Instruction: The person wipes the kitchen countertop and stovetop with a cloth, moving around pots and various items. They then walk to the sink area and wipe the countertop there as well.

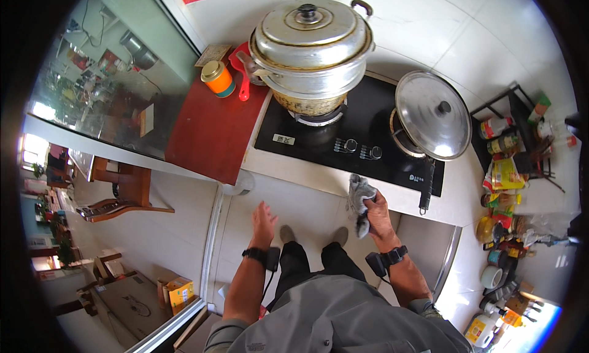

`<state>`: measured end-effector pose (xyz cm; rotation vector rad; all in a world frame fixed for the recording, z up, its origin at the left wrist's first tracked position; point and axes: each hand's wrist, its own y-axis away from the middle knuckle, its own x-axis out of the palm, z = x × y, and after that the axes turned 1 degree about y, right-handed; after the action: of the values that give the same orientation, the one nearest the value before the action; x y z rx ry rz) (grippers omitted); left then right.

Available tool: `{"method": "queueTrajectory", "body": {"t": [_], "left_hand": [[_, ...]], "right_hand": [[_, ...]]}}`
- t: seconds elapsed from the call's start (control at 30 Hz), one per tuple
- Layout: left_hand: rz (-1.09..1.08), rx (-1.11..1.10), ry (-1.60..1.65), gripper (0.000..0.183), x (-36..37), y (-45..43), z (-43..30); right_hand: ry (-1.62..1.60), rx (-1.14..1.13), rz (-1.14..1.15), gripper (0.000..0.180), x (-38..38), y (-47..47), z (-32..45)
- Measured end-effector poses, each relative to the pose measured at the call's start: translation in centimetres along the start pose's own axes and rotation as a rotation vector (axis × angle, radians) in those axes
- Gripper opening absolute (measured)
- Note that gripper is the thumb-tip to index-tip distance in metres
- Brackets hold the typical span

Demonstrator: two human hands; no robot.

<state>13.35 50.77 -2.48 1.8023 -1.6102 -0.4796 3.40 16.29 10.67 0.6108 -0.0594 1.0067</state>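
My right hand (379, 215) grips a crumpled grey cloth (360, 201) close to the front edge of the black glass gas cooktop (317, 143). My left hand (263, 222) holds nothing; it hangs over the floor in front of the counter, its fingers slightly apart. On the left burner stands a large aluminium steamer pot (317, 77) with its domed lid (306, 24) on. A wok (399, 127) sits on the right burner, its dark handle (428, 187) pointing towards me. Its metal lid (432, 114) lies tilted over it. Two control knobs (350, 145) are between the burners.
Left of the cooktop, a red board (209, 132) carries an orange canister (218, 79) and a red plastic ladle (244, 84). Bottles and jars (490, 229) crowd the right counter beside a black rack (501, 104). A glass partition (119, 77) and cardboard boxes (133, 302) are at left.
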Motion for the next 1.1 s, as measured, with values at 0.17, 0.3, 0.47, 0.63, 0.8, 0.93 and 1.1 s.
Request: {"method": "queueTrajectory", "body": {"t": [0.17, 0.3, 0.47, 0.63, 0.8, 0.93, 1.1], "left_hand": [[-0.299, -0.023, 0.318, 0.073, 8.0, -6.0, -4.3], [-0.391, 0.117, 0.396, 0.065, 11.9, -9.5, -7.0], [-0.63, 0.206, 0.29, 0.062, 13.8, -12.0, -7.4], [-0.642, 0.33, 0.312, 0.066, 13.9, -12.7, -6.2], [-0.614, 0.379, 0.358, 0.067, 13.6, -13.6, -5.5], [-0.644, 0.334, 0.265, 0.067, 13.2, -13.9, -5.1], [-0.647, 0.331, 0.287, 0.068, 13.6, -13.1, -6.0]], "right_hand": [[0.51, -0.367, 0.004, 0.048, 6.3, -5.5, 0.7], [0.967, -0.668, 0.019, 0.049, 8.5, -9.3, 0.3], [1.323, -0.667, 0.014, 0.048, 9.2, -14.0, -3.0], [1.381, -0.846, 0.107, 0.049, 10.8, -17.2, -5.5], [1.278, -0.959, 0.305, 0.047, 17.7, -21.4, -6.4], [1.349, -1.022, 0.326, 0.041, 17.0, -21.7, -6.2], [1.461, -1.006, 0.18, 0.044, 8.6, -16.7, -4.2]]}}
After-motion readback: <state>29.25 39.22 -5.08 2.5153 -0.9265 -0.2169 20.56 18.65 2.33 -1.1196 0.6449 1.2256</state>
